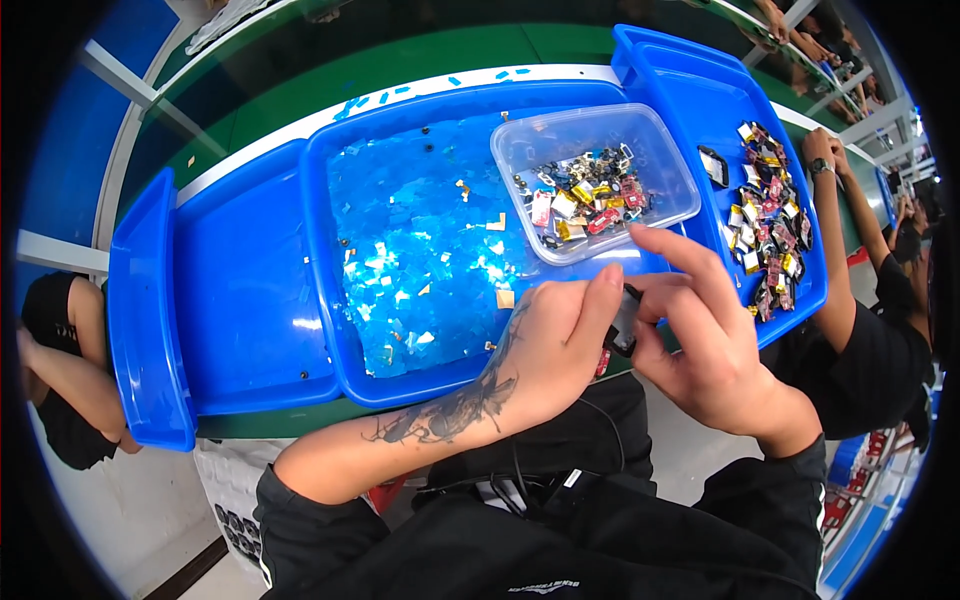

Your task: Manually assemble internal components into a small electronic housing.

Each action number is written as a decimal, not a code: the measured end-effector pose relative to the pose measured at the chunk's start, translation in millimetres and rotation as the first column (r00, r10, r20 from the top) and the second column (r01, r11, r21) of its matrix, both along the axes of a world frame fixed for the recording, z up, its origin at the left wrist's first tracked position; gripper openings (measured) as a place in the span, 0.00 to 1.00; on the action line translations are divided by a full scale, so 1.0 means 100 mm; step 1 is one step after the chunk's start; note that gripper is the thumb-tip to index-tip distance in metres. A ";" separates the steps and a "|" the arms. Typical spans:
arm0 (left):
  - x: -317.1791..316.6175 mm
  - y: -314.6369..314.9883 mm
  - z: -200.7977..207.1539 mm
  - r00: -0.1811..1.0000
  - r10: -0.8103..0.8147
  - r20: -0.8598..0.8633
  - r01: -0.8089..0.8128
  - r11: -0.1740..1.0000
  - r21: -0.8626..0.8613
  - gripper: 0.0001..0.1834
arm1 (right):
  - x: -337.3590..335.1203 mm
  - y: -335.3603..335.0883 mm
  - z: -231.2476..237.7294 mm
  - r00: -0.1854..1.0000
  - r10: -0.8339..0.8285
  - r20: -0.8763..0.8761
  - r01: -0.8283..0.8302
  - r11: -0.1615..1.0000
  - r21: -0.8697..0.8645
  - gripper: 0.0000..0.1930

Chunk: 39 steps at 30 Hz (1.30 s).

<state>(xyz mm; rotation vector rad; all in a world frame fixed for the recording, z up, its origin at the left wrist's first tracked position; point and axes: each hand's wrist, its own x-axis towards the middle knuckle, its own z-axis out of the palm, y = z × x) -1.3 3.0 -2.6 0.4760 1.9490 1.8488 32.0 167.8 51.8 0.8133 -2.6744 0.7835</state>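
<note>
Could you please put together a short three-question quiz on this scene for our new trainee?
1. True or false: the clear container is empty.
2. The small object between the left hand and the right hand has an edge that is: a) orange, b) black, c) green.
3. What covers most of the floor of the middle blue tray?

Key:
1. False; it holds small mixed parts.
2. b
3. Thin blue pieces.

White lettering [545, 587] is printed on the wearer's black shirt [480, 545], at the lower edge. Pale marks [68, 331] are borne by a co-worker's black top [47, 302] at far left, too small to be read.
</note>
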 end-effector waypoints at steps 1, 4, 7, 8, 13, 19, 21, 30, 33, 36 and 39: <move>0.00 0.00 0.01 1.000 0.001 0.001 -0.001 1.000 -0.001 0.24 | 0.01 0.02 0.02 1.000 -0.019 -0.025 0.019 1.000 0.018 0.11; 0.00 -0.01 0.03 1.000 -0.008 0.011 0.009 1.000 -0.022 0.24 | 0.01 0.02 0.04 0.997 -0.057 -0.060 0.060 0.997 0.040 0.10; 0.01 0.00 0.04 1.000 0.000 0.022 0.000 1.000 -0.023 0.24 | -0.02 0.01 0.07 0.997 -0.025 -0.068 0.029 0.998 0.055 0.09; 0.01 0.00 0.03 1.000 -0.010 0.000 0.010 0.999 -0.037 0.24 | -0.03 0.01 0.08 0.996 -0.011 -0.090 0.020 0.995 0.097 0.09; 0.03 0.00 0.03 0.999 -0.019 -0.049 0.015 0.998 -0.068 0.23 | -0.05 -0.01 0.12 0.981 0.094 -0.172 -0.034 0.945 0.326 0.10; 0.00 0.00 0.02 1.000 -0.003 -0.030 0.000 0.996 -0.084 0.22 | -0.13 0.02 0.00 0.973 0.168 -0.158 -0.104 0.931 0.351 0.12; 0.01 0.01 0.03 1.000 -0.001 -0.021 0.000 0.997 -0.073 0.23 | -0.13 0.04 -0.01 0.978 0.169 -0.122 -0.120 0.936 0.332 0.13; 0.02 0.01 0.04 1.000 0.012 -0.018 -0.013 0.997 -0.074 0.22 | -0.12 -0.01 -0.02 0.992 0.124 -0.033 -0.120 0.989 0.090 0.17; 0.03 0.00 0.05 1.000 0.022 -0.006 -0.023 0.998 -0.054 0.21 | -0.11 -0.03 0.02 0.992 0.124 -0.016 -0.123 0.991 0.052 0.13; 0.02 0.02 0.01 0.999 0.035 -0.005 -0.035 0.999 -0.031 0.20 | -0.08 -0.02 0.03 0.988 0.120 0.100 -0.116 0.992 -0.044 0.10; 0.02 0.03 -0.01 0.999 0.046 -0.002 -0.046 0.999 -0.009 0.19 | -0.07 -0.02 0.01 0.991 0.064 0.116 -0.057 0.996 -0.063 0.10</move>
